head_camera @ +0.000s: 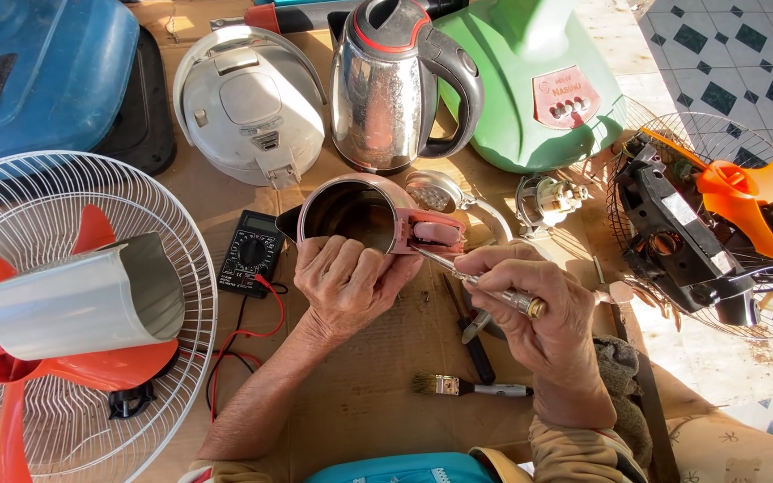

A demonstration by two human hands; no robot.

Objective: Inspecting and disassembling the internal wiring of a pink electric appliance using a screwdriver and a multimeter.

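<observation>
Green casing (530,80) at top centre-right carries a pink shield-shaped label with a row of small holes. Black meter (250,253) with a round dial sits just left of my work, red leads trailing toward me. Steel kettle (395,85) stands behind, white cooker lid (248,103) to its left, blue housing (38,72) top left. White fan guard (73,313) with red blades lower left; second guard with an orange blade (740,192) on the right. Paintbrush (467,386) lies on the cardboard near me. Pink kettle (364,215) on its side, centre, mouth facing me. My left hand (346,282) clamps its rim. My right hand (539,309) is clenched on a screwdriver (480,284), tip at the pink handle.
</observation>
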